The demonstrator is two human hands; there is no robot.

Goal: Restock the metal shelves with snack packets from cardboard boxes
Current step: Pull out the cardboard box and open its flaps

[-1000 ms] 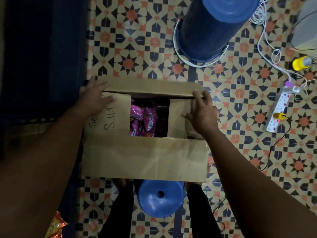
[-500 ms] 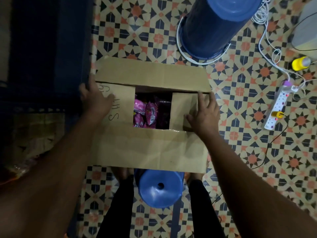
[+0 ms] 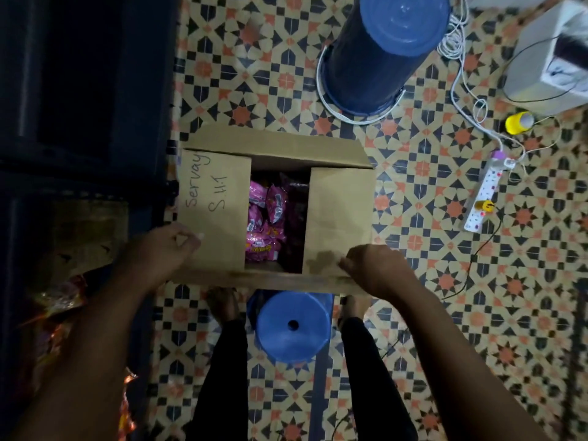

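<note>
Opening the cardboard box (image 3: 337,218), I had my left hand (image 3: 159,249) and right hand (image 3: 375,268) curled onto its near flaps, pink snack packets (image 3: 265,218) inside awaiting lifting.

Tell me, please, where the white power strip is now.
In the head view the white power strip lies on the patterned floor at the right, beyond the cardboard box, just below the yellow roll.
</note>
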